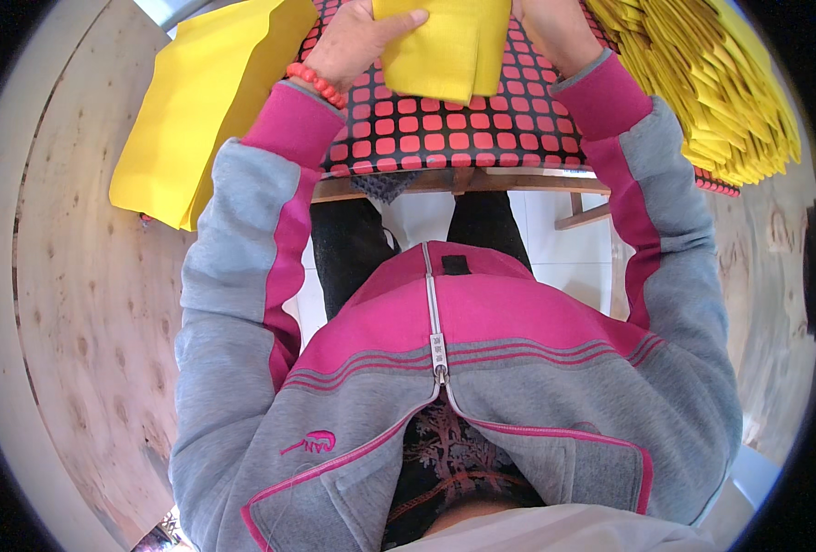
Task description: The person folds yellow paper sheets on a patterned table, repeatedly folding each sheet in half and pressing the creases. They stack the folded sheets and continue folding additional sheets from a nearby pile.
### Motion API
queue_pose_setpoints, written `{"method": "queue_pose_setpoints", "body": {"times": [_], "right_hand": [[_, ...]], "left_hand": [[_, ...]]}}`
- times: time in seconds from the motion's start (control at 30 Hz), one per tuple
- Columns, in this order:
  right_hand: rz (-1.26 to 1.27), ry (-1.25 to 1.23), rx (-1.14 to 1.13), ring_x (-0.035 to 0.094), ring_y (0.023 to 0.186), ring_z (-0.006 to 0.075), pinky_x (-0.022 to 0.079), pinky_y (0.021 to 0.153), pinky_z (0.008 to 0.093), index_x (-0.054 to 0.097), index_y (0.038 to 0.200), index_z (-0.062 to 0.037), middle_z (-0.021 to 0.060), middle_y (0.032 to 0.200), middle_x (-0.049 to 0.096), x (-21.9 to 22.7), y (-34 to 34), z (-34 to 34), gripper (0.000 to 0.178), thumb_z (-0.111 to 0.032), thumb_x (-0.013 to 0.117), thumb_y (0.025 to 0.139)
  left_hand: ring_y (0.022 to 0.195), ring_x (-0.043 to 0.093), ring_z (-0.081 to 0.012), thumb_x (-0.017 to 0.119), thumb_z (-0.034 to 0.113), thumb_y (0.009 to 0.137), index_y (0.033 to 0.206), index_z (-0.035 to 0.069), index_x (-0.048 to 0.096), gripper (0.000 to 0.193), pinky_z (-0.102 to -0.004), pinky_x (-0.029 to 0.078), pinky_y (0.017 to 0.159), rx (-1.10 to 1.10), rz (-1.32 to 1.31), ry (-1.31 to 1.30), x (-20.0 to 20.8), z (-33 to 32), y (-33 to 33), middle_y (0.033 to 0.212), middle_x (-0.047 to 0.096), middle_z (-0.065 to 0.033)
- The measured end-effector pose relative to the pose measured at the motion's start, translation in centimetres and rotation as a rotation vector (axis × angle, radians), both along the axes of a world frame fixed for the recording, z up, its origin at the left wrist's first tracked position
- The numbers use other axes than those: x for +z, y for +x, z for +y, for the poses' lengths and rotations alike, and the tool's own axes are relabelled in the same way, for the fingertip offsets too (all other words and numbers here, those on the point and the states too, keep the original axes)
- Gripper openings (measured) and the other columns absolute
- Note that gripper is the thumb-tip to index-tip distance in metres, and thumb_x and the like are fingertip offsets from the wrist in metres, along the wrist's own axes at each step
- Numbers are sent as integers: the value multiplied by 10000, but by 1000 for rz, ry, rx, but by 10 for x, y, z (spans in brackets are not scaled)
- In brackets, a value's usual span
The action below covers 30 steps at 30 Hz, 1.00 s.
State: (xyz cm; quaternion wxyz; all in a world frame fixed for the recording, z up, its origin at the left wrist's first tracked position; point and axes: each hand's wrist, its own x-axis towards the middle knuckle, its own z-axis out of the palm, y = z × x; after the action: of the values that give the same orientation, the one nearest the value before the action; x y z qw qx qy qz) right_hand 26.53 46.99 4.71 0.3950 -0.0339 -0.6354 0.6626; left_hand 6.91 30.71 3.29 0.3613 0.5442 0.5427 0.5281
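Note:
At the top middle, a folded yellow sheet [440,55], paper or thin cloth, hangs over the near part of the table. My left hand [348,41], with red beads at its wrist, grips the sheet's left side, its thumb lying across the front. Against the sheet's upper right edge is my right hand [560,35]. Its fingers run out of the picture at the top, so its hold cannot be made out. A smooth stack of yellow sheets [201,101] lies left of my left forearm. To the right of my right wrist sits a thick pile of folded yellow pieces [702,83].
A black cloth with pink-red squares [408,147] covers the table. Its wooden frame [463,181] shows beneath the near edge, above my legs. Both yellow piles flank my forearms closely. Pale wooden boards [95,304] stand at the left.

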Motion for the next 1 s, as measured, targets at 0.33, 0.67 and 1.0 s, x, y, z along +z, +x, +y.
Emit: {"method": "queue_pose_setpoints", "body": {"times": [0.33, 0.67, 1.0], "right_hand": [[-547, -392, 178, 640, 1230, 221, 504, 1081, 359, 508, 1398, 40, 163, 1354, 634, -44, 16, -13, 412, -210, 531, 1072], [-805, -16, 136, 663, 1159, 180, 556, 979, 296, 573, 1353, 25, 138, 1272, 679, -26, 49, -3, 469, -332, 581, 1048], [-366, 789, -158, 712, 981, 180, 571, 875, 298, 622, 1232, 6, 102, 1108, 719, -44, 25, 19, 288, -187, 639, 1018]], "left_hand": [[1051, 718, -180, 651, 191, 1007, 1299, -31, 610, 368, -318, 585, 922, 25, -412, -450, -18, -55, 29, 1208, 716, -109], [747, 742, -181, 718, 285, 938, 987, -24, 682, 315, -323, 591, 638, 297, 454, -442, -5, -91, 18, 841, 750, -114], [1346, 511, -386, 668, 342, 954, 1348, 8, 574, 526, -553, 331, 1172, 217, 1170, 182, -21, -81, 64, 1445, 537, -239]]}}
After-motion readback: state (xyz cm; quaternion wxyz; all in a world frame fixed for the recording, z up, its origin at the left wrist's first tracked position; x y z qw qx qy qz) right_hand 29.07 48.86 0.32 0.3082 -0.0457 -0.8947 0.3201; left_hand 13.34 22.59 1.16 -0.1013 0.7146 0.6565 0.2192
